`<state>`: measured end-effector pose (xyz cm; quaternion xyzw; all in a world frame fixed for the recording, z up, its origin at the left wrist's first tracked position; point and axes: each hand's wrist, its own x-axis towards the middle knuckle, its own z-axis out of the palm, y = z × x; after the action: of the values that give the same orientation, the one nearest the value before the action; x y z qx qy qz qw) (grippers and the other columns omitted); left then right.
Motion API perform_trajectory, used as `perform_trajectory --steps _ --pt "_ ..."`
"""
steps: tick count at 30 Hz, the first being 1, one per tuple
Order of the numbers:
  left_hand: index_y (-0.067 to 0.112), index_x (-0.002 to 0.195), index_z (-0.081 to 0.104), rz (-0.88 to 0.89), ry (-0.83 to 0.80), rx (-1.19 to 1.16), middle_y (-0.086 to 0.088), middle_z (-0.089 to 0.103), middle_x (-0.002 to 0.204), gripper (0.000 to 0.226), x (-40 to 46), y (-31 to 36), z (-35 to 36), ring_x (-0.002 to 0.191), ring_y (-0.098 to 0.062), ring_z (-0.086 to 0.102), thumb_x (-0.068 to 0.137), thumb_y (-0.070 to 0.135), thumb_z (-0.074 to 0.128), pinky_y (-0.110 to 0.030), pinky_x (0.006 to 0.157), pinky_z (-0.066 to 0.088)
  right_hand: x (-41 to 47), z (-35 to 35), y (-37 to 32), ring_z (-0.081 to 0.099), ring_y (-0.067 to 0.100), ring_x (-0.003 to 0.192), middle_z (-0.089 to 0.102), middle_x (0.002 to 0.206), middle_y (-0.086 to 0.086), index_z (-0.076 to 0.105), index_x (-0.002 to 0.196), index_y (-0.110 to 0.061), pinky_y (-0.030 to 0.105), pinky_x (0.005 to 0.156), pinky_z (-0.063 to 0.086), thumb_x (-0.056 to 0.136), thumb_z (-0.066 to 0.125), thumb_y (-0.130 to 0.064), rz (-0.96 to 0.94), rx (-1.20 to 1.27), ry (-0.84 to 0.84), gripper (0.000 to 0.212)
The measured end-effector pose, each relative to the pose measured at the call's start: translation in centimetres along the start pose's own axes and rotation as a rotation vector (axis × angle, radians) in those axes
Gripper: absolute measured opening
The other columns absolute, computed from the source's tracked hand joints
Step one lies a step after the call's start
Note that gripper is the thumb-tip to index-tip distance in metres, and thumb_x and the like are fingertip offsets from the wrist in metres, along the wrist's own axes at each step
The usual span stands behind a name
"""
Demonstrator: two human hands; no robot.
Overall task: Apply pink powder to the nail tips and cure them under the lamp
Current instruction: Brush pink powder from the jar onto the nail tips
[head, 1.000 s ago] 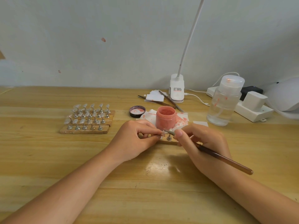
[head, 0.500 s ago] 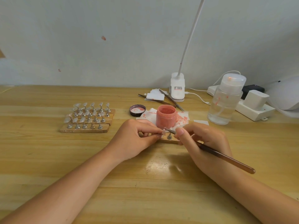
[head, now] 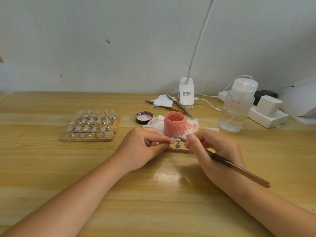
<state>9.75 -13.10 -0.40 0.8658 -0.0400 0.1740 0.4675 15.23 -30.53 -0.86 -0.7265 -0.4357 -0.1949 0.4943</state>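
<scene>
Left hand (head: 145,147) pinching a clear nail tip (head: 171,140) steady — right hand (head: 217,151) gripping the brown-handled brush (head: 239,169), dabbing it beside the pink powder jar (head: 174,126).

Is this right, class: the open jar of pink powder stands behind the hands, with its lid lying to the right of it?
Not quite. The head view shows the lid lying left of the jar, not right. The jar is open, behind the hands.

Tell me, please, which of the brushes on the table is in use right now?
The brown-handled brush gripped in the right hand, its tip at the nail tip the left hand pinches. The two other brushes lie untouched near the lamp base.
</scene>
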Motion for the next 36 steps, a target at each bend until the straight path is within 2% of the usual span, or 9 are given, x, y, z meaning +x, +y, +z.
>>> perform_trajectory --steps 7,10,14,18,22,26,31,34,36 --pt "0.022 0.085 0.073 -0.003 -0.008 0.003 -0.008 0.065 0.077 0.021 -0.05 0.07 0.04 0.056 -0.002 0.041 0.077 0.002 0.069 -0.009 0.054 0.032 -0.09 -0.1 -0.04 0.059 0.009 0.055 0.06 0.056 -0.009 0.066 0.066 -0.012 0.023 0.049 0.045 0.088 0.05 -0.035 -0.007 0.015 -0.014 0.036" --pt "0.031 0.081 0.07 0.008 -0.004 0.014 -0.008 0.066 0.077 0.029 -0.02 0.1 0.0 0.057 -0.003 0.041 0.077 0.002 0.069 -0.01 0.054 0.033 0.08 0.05 0.0 0.059 0.009 0.057 0.061 0.057 -0.009 0.067 0.067 -0.014 0.019 0.049 0.044 0.086 0.051 -0.038 0.008 -0.021 -0.027 0.035" --pt "0.026 0.082 0.072 0.003 -0.002 -0.008 -0.003 0.066 0.076 0.025 -0.03 0.04 0.04 0.056 -0.002 0.042 0.077 0.002 0.069 -0.009 0.053 0.032 -0.14 -0.06 0.08 0.057 0.011 0.052 0.058 0.054 -0.005 0.065 0.063 -0.011 0.028 0.048 0.043 0.089 0.049 -0.036 0.007 0.016 -0.015 0.039" --pt "0.034 0.078 0.07 0.002 0.006 0.008 0.002 0.065 0.074 0.03 0.05 -0.06 0.06 0.057 -0.002 0.042 0.076 0.003 0.07 -0.011 0.053 0.033 0.09 0.04 -0.05 0.059 0.007 0.057 0.061 0.058 -0.011 0.065 0.067 -0.018 0.019 0.049 0.045 0.087 0.051 -0.037 -0.001 -0.01 -0.038 0.031" --pt "0.029 0.081 0.073 0.0 0.001 0.004 0.003 0.067 0.075 0.025 0.04 -0.09 0.0 0.057 -0.002 0.042 0.076 0.004 0.07 -0.012 0.054 0.033 -0.03 -0.03 0.0 0.058 0.01 0.054 0.06 0.056 -0.008 0.066 0.065 -0.013 0.025 0.049 0.044 0.088 0.05 -0.036 0.005 0.025 -0.017 0.036" --pt "0.033 0.079 0.07 0.023 0.004 0.013 0.001 0.065 0.074 0.03 0.04 -0.05 0.02 0.054 -0.003 0.039 0.075 0.003 0.07 -0.012 0.053 0.033 0.05 0.0 -0.13 0.058 0.007 0.056 0.06 0.057 -0.012 0.065 0.066 -0.019 0.019 0.049 0.044 0.087 0.051 -0.038 0.012 0.002 -0.053 0.031" --pt "0.021 0.077 0.074 0.028 0.072 -0.059 0.006 0.064 0.076 0.019 0.11 -0.08 0.05 0.053 -0.004 0.037 0.071 0.003 0.074 -0.008 0.052 0.03 -0.17 -0.38 0.05 0.054 0.009 0.048 0.057 0.052 -0.003 0.063 0.059 -0.01 0.03 0.048 0.043 0.09 0.045 -0.034 0.033 0.142 0.029 0.042" --pt "0.02 0.072 0.073 0.036 0.116 -0.079 0.008 0.067 0.08 0.016 0.12 -0.02 0.0 0.052 -0.001 0.042 0.069 0.004 0.074 -0.007 0.053 0.031 0.07 -0.36 -0.1 0.058 0.011 0.053 0.056 0.054 -0.01 0.061 0.063 -0.018 0.031 0.05 0.045 0.09 0.044 -0.035 0.047 0.13 0.067 0.036" --pt "0.02 0.069 0.072 0.03 0.125 -0.086 0.01 0.069 0.076 0.013 0.11 -0.07 0.0 0.052 0.0 0.045 0.07 0.007 0.074 -0.007 0.053 0.032 0.13 -0.29 -0.29 0.059 0.008 0.056 0.055 0.055 -0.018 0.062 0.064 -0.02 0.023 0.051 0.045 0.089 0.044 -0.037 0.033 0.085 0.053 0.035"
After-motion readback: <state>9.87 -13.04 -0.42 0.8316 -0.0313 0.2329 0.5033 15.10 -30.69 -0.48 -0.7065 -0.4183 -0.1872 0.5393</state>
